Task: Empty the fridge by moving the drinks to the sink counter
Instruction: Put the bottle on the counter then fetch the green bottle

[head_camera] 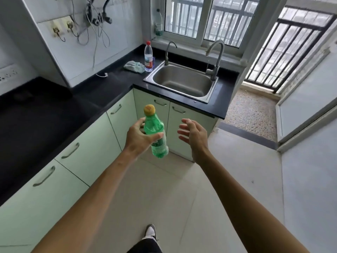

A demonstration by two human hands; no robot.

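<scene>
A black tabletop [113,83] with a sink [182,83] is lying ahead. A green bottle [156,133] is being carried, pinched by the left hand [139,138]; the right hand [194,135] is spread, empty. Next, it probably needs setting upright beside the water bottle [148,56].

left hand [138,136] gripping, right hand [194,133] open

Kitchen corner, with the sink set in the bench under the window.

The steel sink [182,82] sits in the black stone bench [102,88]; left of it stand a clear red-capped water bottle [148,56] and a crumpled pale cloth [134,66]. Nearer, the left hand [139,136] holds a green plastic bottle [156,133] above the floor, the right hand [194,135] beside it.
</scene>
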